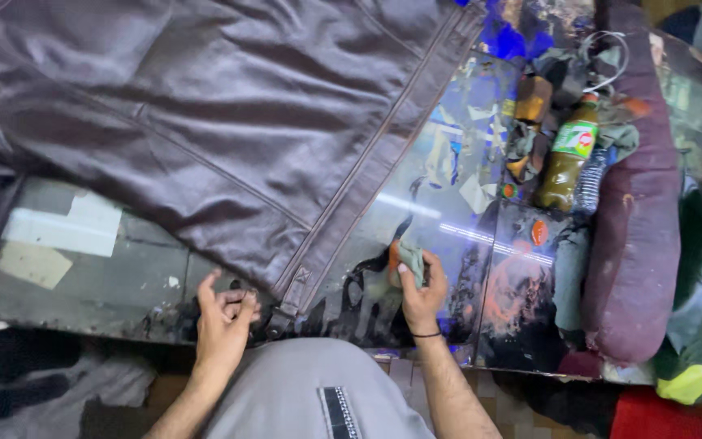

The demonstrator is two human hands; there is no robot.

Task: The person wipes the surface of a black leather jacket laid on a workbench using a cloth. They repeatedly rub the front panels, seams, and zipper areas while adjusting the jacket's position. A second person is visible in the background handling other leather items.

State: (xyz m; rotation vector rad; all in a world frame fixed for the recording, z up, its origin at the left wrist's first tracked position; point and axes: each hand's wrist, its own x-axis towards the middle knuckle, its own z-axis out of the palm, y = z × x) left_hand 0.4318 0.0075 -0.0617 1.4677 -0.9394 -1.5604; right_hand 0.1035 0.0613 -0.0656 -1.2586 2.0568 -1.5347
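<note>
A dark brown leather jacket (pixel 205 122) lies spread flat across a glass-topped table (pixel 448 203), its seamed hem corner (pixel 290 297) reaching down to the near edge. The left hand (pixel 223 321) rests just beside that corner, to its left, with the fingers loosely curled and the fingertips (pixel 241 299) pressed at the edge of the leather; whether it actually pinches the hem cannot be told. To the right of the hem, the right hand (pixel 422 293) is closed around a small wad of greyish-green cloth (pixel 412 262), held against the glass, with a thin dark band at its wrist. Beyond this hand, farther away and to its right, a plastic bottle (pixel 566 158) of brownish liquid lies among crumpled rags (pixel 530 154). Farther right of it a long maroon cushion (pixel 635 219) runs along the table's edge. Left of the left hand, pale paper patches (pixel 62 232) show under the glass. The person's grey-clad knee (pixel 302 390) sits between both forearms.
</note>
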